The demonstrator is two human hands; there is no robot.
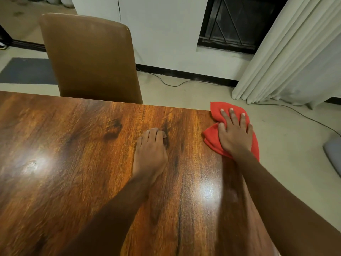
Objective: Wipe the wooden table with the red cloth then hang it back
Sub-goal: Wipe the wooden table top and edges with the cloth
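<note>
The glossy wooden table (83, 163) fills the lower left of the head view. A folded red cloth (214, 112) lies on its far right corner, partly hanging past the right edge. My right hand (235, 134) presses flat on the cloth with fingers spread, covering its middle. My left hand (150, 152) rests palm down on the bare tabletop to the left of the cloth, fingers curled slightly, holding nothing.
A brown chair (90, 58) stands pushed in at the table's far edge. Behind it are a white wall, a dark barred opening (238, 23) and pale curtains (295, 58). Cables (175, 85) run across the floor. A grey object (333, 154) sits on the floor at right.
</note>
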